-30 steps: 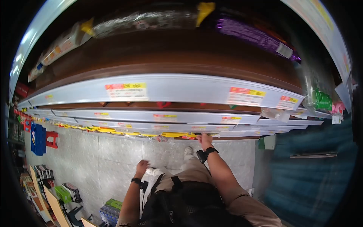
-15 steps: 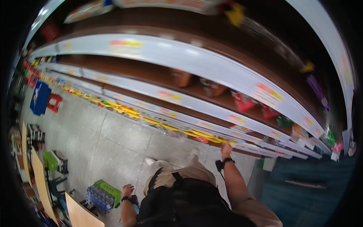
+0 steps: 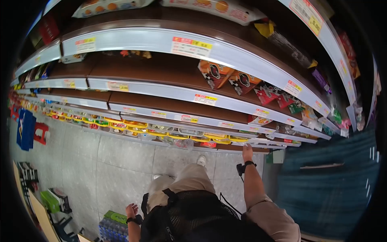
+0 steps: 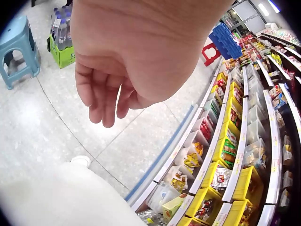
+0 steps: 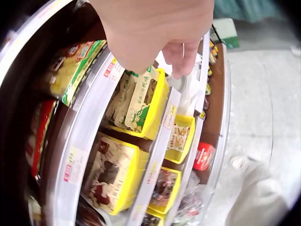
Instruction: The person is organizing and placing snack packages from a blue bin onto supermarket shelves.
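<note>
In the left wrist view my left hand (image 4: 134,61) hangs over the tiled floor, fingers loosely bent with nothing in them. The head view has that left hand (image 3: 131,210) low beside my body. My right hand (image 3: 247,151) is at the lower shelf edge, at the right end of the yellow bins (image 3: 213,136). The right wrist view puts the right hand (image 5: 157,35) over a yellow bin (image 5: 162,101) of green and white packets (image 5: 141,101); two fingers extend down near a clear container, and the other fingertips are hidden. No held item shows.
Shelves (image 3: 153,90) of packaged snacks run across the view. A teal curtain (image 3: 326,181) hangs at the right. On the floor are a blue crate (image 3: 26,130), a red stool (image 3: 40,133), and bottle packs (image 3: 113,230). A light blue stool (image 4: 19,44) stands further off.
My right hand has moved right along the shelf edge, and my left hand has drawn back and down to the left. The head view has turned, showing more of the shelves.
</note>
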### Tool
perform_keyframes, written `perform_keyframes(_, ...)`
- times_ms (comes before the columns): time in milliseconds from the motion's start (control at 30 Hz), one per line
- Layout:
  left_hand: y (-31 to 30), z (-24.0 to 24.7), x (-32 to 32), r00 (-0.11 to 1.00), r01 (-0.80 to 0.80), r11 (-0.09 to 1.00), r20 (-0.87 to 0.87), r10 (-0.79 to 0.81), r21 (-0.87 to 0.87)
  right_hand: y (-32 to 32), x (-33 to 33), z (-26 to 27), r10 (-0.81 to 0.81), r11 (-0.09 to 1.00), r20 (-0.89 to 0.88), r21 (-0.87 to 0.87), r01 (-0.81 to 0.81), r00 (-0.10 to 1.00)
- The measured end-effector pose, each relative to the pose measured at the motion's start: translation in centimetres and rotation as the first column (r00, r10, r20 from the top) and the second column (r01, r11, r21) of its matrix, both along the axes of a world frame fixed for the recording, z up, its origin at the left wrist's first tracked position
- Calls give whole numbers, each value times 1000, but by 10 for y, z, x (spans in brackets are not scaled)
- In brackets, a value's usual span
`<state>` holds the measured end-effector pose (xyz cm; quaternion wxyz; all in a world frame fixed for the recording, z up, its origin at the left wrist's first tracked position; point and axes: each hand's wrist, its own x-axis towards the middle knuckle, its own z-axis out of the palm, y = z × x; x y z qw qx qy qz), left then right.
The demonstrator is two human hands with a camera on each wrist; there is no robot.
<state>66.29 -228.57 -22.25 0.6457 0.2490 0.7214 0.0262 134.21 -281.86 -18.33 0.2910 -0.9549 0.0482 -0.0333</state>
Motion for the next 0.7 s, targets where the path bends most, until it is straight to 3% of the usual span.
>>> perform_keyframes(67,0,-4,-4,999,36,999,-18,-36,-9,19,6,34,99,988,-94,-107,-108,991)
perform_keyframes(100,1,-8,-3,998,60,998,-27,-60,-14,43,3,76,87,996,-253,14,-87,964)
perform_keyframes(133,3,-10,4,997,72,997,-35,-73,-19,29,14,48,153,986,-141,-50,-161,978)
perform_keyframes(233,2,-11,43,994,109,994,11,-109,24,30,28,55,147,984,-222,-69,-166,964)
perform_keyframes(333,-8,-4,97,985,170,981,24,-173,95,15,44,38,199,960,-140,-170,-221,970)
perform_keyframes(533,-69,63,214,939,317,922,64,-338,220,10,54,9,206,909,-232,-313,-274,950)
perform_keyframes(600,-83,65,227,943,290,925,90,-320,247,8,44,19,161,921,-248,-310,-236,955)
perform_keyframes(700,-97,64,217,958,242,944,98,-269,226,19,21,38,184,938,-117,-275,-210,976)
